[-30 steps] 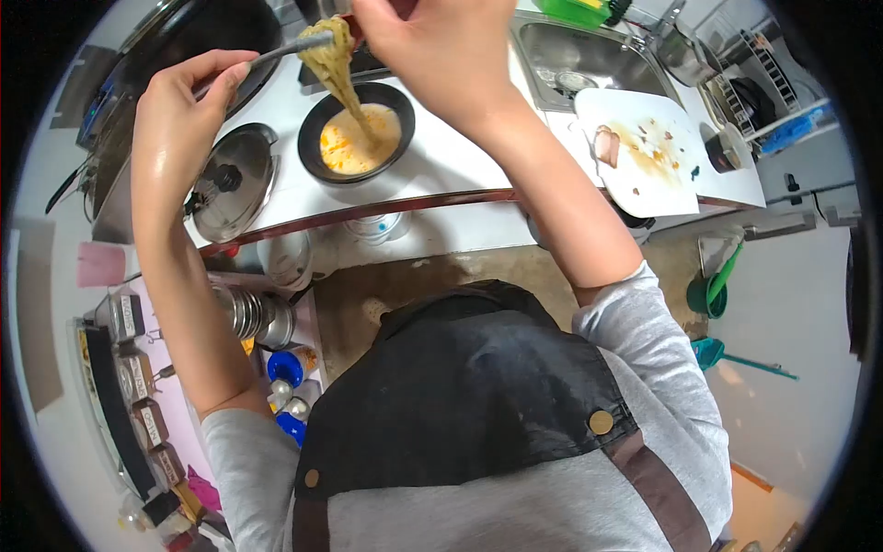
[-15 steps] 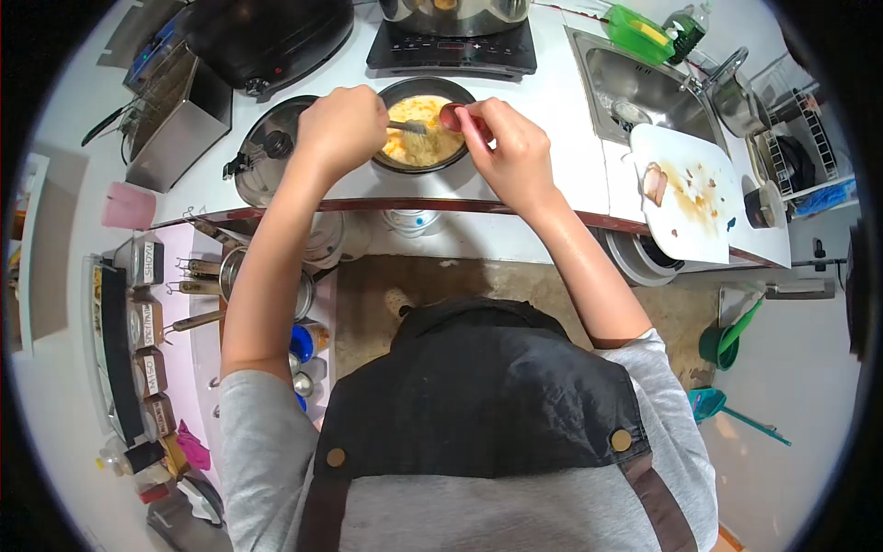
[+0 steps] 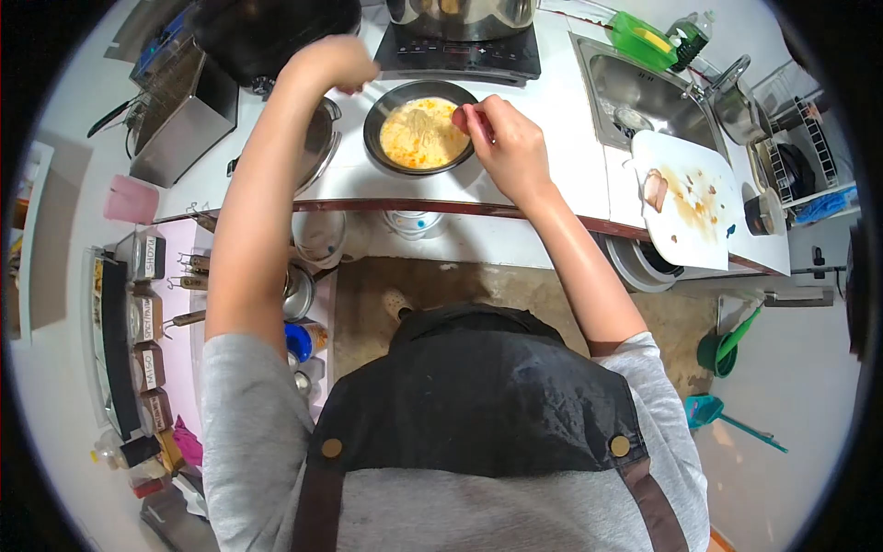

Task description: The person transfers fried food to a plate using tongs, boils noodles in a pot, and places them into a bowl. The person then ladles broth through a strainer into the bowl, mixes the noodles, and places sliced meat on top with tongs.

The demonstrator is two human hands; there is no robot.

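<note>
My right hand [image 3: 508, 147] is closed on a small red spoon or cup [image 3: 459, 120] at the right rim of a black bowl [image 3: 372, 138]. Only part of that red item shows past the fingers. In the bowl is a yellow-orange liquid mixture [image 3: 418, 152], topped by a pale tan heap [image 3: 425, 121]. My left hand [image 3: 333, 64], smeared by motion, is up and left of the bowl, near the black appliance. Its fingers are curled; what they hold, if anything, is unclear. Below that forearm lies a partly covered glass lid [image 3: 317, 152].
An induction cooker [image 3: 460, 57] bears a steel pot [image 3: 460, 18] behind the bowl. To the right are a sink [image 3: 602, 83] and a stained white cutting board [image 3: 685, 239] overhanging the counter edge. At left stand a black appliance [image 3: 244, 37] and a steel box [image 3: 179, 120].
My left hand has moved up and left, away from the bowl, and its grey-ended utensil no longer shows clearly. A pale heap now sits on the mixture. My right hand stays nearly in place.
</note>
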